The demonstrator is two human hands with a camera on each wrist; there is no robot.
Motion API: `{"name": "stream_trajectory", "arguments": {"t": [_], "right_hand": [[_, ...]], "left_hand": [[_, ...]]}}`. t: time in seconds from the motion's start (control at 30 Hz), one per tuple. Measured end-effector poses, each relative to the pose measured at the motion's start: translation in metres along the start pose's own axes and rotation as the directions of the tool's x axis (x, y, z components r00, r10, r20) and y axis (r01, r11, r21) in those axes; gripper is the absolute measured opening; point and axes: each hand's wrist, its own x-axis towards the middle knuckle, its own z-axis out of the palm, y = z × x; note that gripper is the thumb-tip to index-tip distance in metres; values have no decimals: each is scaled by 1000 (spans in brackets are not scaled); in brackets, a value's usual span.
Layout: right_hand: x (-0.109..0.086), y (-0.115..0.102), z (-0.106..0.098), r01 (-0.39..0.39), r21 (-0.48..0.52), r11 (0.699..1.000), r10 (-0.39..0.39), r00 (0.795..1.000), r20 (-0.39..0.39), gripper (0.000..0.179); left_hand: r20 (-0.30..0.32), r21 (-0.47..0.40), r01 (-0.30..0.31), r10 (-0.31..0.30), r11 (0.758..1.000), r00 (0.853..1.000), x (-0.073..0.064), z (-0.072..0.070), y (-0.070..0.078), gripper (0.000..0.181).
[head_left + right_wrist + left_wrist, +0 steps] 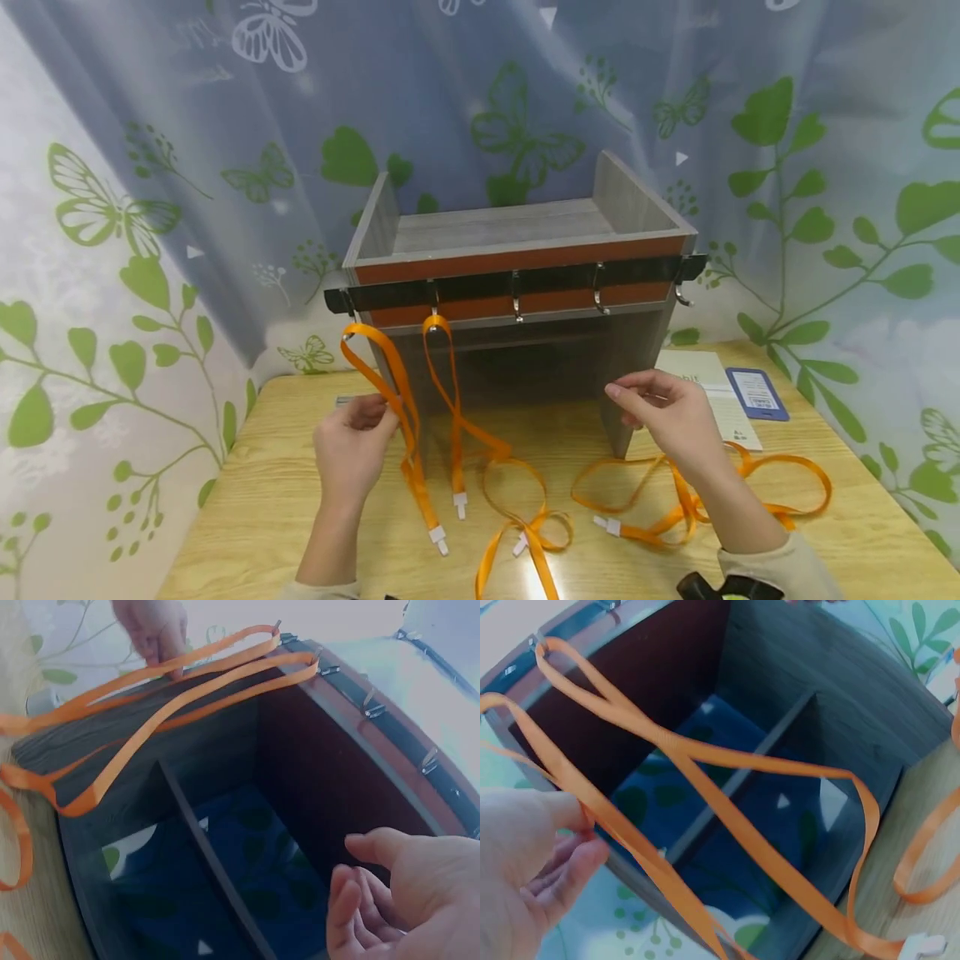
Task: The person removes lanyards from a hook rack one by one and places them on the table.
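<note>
An orange lanyard [400, 375] hangs by its loop from the leftmost hook of a black hook rail [472, 289], its white clip [438, 536] dangling at the bottom. My left hand [351, 454] pinches this strap between thumb and fingers, partway down from the hook. From the second hook hangs another orange lanyard [457, 450], also with a white clip. The three hooks to the right carry nothing. My right hand [671, 417] is in front of the shelf's right side, fingers loosely curled and holding nothing; in the right wrist view its palm [435, 889] shows beside the shelf opening.
The rail runs across the front of a grey wooden shelf [502, 229] standing on a wooden table [247, 500]. Loose orange lanyards [538, 550] lie in front of it, with more under my right forearm. A pale booklet [697, 367] and a blue-framed card [757, 393] lie at the right.
</note>
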Motion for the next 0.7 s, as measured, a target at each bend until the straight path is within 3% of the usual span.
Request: {"name": "stream_trajectory", "arguments": {"t": [0.1,0.17,0.3,0.4,0.47,0.57,0.7], "right_hand": [[3,5,-2,-23,-5,1000,23,997,-77,39],[7,8,-3,-39,30,999,42,993,-114,38],[15,20,-4,-75,141,987,98,982,-160,38],[18,31,-3,-111,181,977,143,974,-177,37],[18,37,-3,-122,153,981,150,972,-183,36],[17,43,-2,-124,101,987,141,972,-189,52],[13,48,-1,-125,85,988,140,970,-197,57]], "left_hand": [[-45,40,33,-31,999,998,-2,1,8,5],[-62,12,28,-27,1000,998,-4,2,14,3],[-70,-99,-39,32,994,997,-9,5,24,5],[-64,-202,-112,101,973,993,-13,8,30,6],[-43,-246,-161,155,956,987,-14,10,34,5],[9,-272,-225,237,935,971,-13,14,37,7],[100,-251,-211,242,945,965,-11,20,37,18]]}}
